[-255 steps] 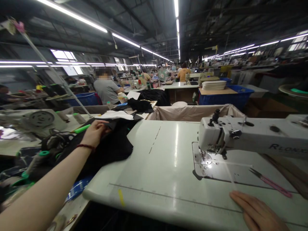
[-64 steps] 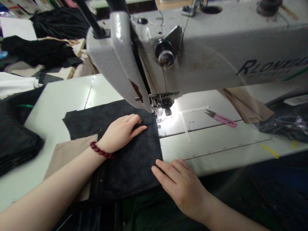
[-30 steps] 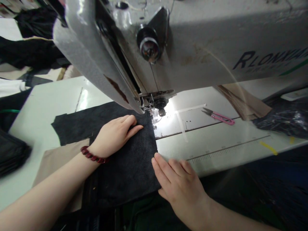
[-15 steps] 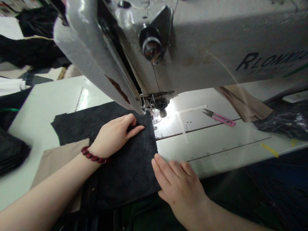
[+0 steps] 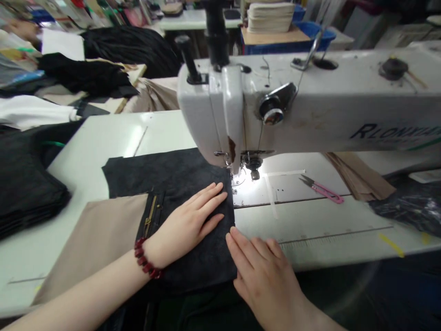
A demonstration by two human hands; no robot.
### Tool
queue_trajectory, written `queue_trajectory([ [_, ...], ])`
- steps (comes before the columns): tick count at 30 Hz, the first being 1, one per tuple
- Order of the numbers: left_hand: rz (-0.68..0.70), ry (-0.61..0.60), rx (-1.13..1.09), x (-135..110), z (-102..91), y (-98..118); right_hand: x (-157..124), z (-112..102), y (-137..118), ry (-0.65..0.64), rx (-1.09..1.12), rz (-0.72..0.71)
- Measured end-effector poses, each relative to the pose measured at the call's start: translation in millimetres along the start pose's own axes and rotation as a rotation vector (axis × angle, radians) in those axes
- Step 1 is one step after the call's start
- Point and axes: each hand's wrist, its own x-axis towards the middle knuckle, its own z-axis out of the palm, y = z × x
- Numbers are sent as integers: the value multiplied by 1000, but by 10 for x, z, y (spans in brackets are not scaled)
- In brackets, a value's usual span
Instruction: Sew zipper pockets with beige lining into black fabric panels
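- Pressing a dark suede-like panel (image 5: 206,271) flat on the white sewing table (image 5: 82,147), beneath the industrial sewing machine (image 5: 310,115)
- Left hand (image 5: 186,225) lying spread on the panel, holding it still
- Right hand (image 5: 262,271) pressing fingers against its right edge, keeping it lined up near the presser foot (image 5: 254,163)
- Beige fabric (image 5: 93,243) lying beside the brass zipper (image 5: 150,216)
- Pink thread snips (image 5: 322,192) resting right of the foot

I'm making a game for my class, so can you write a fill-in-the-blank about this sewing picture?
1. The left hand wears a ____ bracelet.
2. The zipper on the dark cloth is ____ colored.
3. The snips beside the sewing machine have ____ handles.

Missing words: red; gold; pink.
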Motion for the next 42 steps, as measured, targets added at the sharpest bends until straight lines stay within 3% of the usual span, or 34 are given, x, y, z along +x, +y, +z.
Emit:
queue_trajectory([
  [5, 16, 43, -44, -64, 96, 2, 472, -233, 335, -59, 124, -17],
  [8, 43, 38, -33, -53, 94, -4, 833, -205, 520, -77, 53, -90],
  [11, 58, 37, -14, -46, 97, -11, 1016, -138, 668, -91, -42, -147],
  [15, 62, 46, 1, -27, 120, -41, 971, -155, 856, -81, -138, -195],
  [22, 87, 57, -13, 107, 130, -142, 889, -181, 1075, -43, -107, -210],
  [42, 70, 56, 2, 221, 101, -188, 894, -92, 1097, -52, -40, -141],
])
